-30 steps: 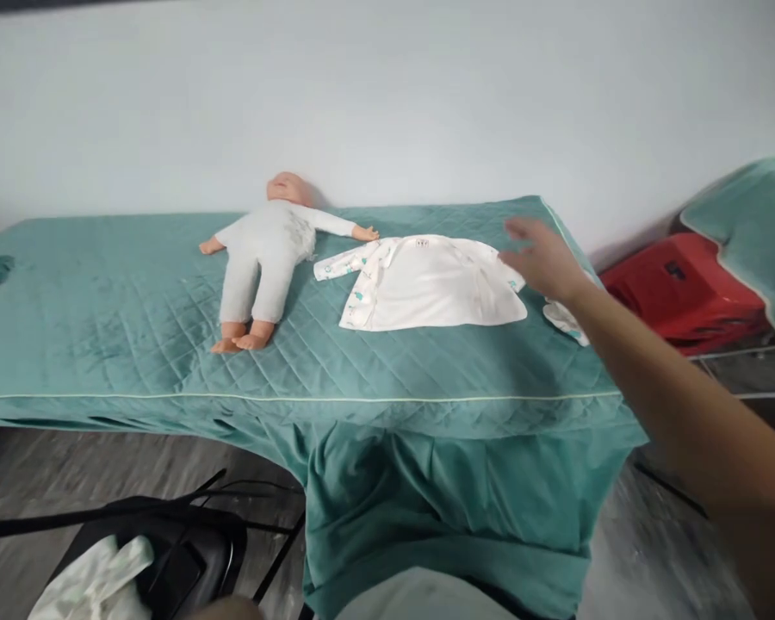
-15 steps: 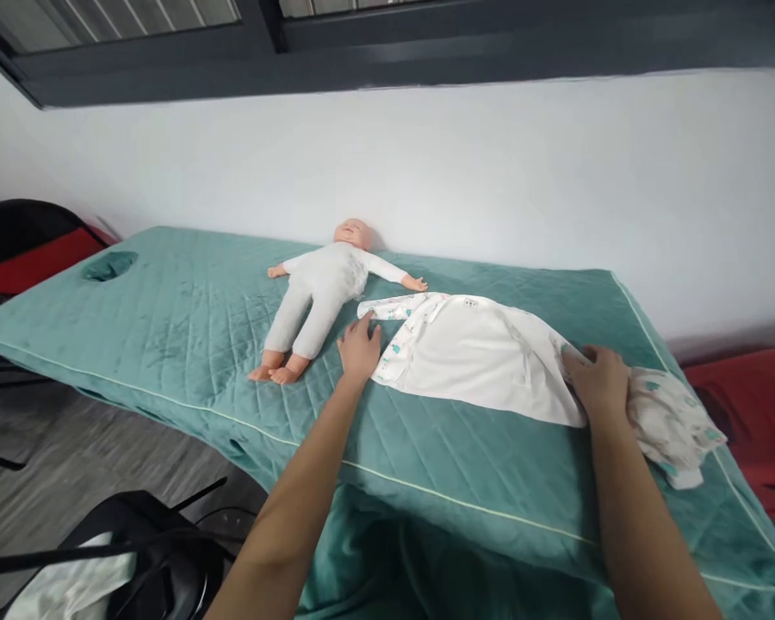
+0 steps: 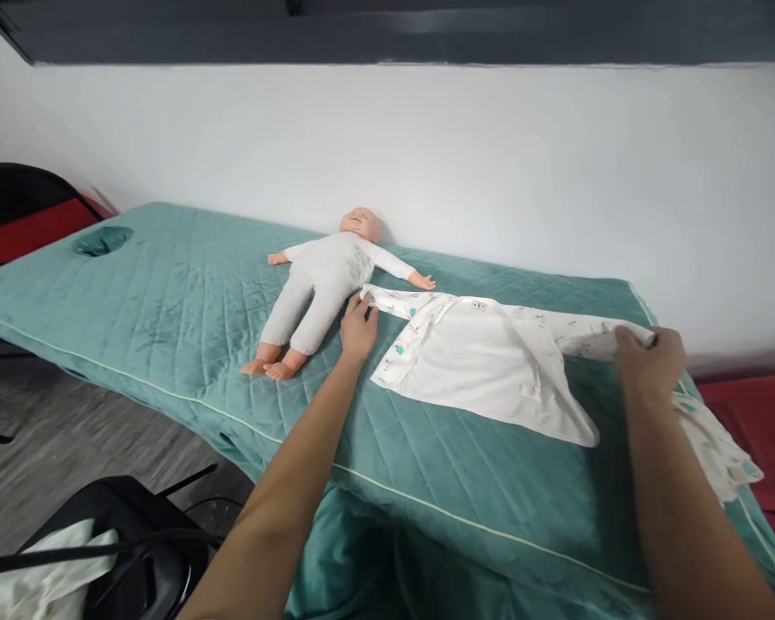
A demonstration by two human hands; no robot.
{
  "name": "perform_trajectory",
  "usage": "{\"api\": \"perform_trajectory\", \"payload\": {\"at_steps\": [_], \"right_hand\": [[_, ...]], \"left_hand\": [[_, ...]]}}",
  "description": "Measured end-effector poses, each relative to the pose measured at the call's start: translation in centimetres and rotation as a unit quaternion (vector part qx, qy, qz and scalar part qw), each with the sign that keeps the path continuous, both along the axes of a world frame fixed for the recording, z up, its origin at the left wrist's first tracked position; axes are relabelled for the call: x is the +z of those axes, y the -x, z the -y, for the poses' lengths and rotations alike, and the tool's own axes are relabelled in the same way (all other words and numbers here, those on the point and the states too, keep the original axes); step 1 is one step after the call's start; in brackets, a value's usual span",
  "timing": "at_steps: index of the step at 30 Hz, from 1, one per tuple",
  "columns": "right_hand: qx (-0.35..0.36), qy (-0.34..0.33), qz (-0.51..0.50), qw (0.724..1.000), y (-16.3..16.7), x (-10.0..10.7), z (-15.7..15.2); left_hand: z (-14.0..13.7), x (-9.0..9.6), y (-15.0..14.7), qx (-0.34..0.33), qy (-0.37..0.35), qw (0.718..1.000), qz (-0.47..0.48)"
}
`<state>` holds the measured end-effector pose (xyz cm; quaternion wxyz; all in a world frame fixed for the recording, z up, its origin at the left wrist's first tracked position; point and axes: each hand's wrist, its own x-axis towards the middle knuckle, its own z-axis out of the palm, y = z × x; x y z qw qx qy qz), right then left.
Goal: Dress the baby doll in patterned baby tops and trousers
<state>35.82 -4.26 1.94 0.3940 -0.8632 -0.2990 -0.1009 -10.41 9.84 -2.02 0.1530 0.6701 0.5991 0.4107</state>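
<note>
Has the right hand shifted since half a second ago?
Yes. Judged against the bed, the right hand has moved rightward, closer to the bed's right edge, and now holds the shirt's outstretched sleeve.

Onlooker's entry: both arms are bare to view, reaching forward and apart. Left forearm (image 3: 290, 495) slants forward and inward; left hand (image 3: 360, 329) is palm down, fingertips drawn together in a light pinch, wrist nearly straight. Right forearm (image 3: 694, 508) also leans inward. Right hand (image 3: 652, 366) sits well out to the side, fingers curled, thumb pressed toward them; slight blur there.
</note>
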Motion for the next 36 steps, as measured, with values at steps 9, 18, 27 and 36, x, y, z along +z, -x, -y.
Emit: {"api": "perform_trajectory", "payload": {"at_steps": [9, 18, 27, 36], "right_hand": [[0.063, 0.009, 0.095, 0.993, 0.6, -3.1, -0.8], [0.008, 0.1, -0.036, 0.994, 0.5, -2.0, 0.1], [0.039, 0.006, -0.051, 0.998, 0.9, -1.9, -0.3], [0.146, -0.089, -0.111, 0.979, 0.2, -3.2, -0.3]], "left_hand": [[0.1, -0.4, -0.2, 0.056, -0.073, 0.995, -0.025], [1.1, 0.8, -1.6, -0.077, 0.023, 0.974, -0.211], [0.8, 1.1, -1.8, -0.053, 0.058, 0.971, -0.226], [0.2, 0.4, -1.7, -0.035, 0.049, 0.984, -0.166]]}}
